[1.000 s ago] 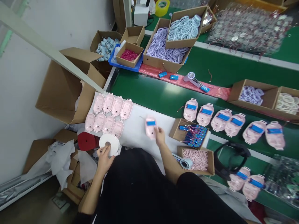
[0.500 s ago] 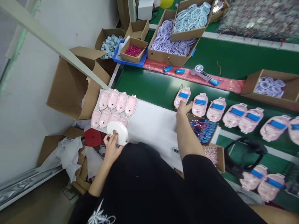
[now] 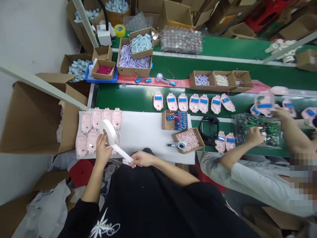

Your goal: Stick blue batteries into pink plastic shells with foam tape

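Note:
My left hand (image 3: 102, 148) is closed on a roll of white tape (image 3: 112, 133), its fingers in the core. A strip of tape (image 3: 122, 152) runs from the roll down to my right hand (image 3: 143, 159), which pinches its free end just above my lap. Behind the roll, pink plastic shells (image 3: 96, 118) lie in two rows on a white foam sheet (image 3: 143, 132); the roll and my left hand partly hide some of them. More pink shells with blue batteries (image 3: 158, 98) stand in a line on the green bench.
A box of wired blue batteries (image 3: 180, 120), a box of small pink parts (image 3: 190, 138) and a handheld fan (image 3: 182, 145) are to my right. Beyond them a co-worker's hands (image 3: 255, 136) handle parts. A large carton (image 3: 37, 122) stands at left.
My right hand has left the pink shell on the bench and come back to the tape. A strip now stretches between my hands. The view has swung right, showing a co-worker.

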`<action>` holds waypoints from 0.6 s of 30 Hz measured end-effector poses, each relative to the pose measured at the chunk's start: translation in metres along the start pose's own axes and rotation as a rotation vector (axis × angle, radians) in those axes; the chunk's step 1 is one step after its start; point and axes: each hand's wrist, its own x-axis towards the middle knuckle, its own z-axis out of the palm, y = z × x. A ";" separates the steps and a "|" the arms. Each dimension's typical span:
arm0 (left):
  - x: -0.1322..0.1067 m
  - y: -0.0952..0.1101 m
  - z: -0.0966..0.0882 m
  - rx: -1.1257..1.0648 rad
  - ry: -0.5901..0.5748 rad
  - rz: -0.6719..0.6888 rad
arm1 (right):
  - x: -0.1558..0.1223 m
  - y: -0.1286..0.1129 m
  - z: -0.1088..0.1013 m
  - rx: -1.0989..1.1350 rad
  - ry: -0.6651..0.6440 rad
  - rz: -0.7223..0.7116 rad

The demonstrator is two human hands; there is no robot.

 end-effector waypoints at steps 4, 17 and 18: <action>-0.016 0.011 -0.005 0.065 0.120 0.050 | -0.026 -0.003 -0.130 -0.318 0.383 0.067; -0.089 0.063 -0.004 0.263 0.164 0.017 | -0.048 0.078 -0.317 -1.156 0.949 0.650; -0.090 0.068 -0.009 0.266 0.181 0.015 | -0.045 0.083 -0.314 -1.095 1.032 0.617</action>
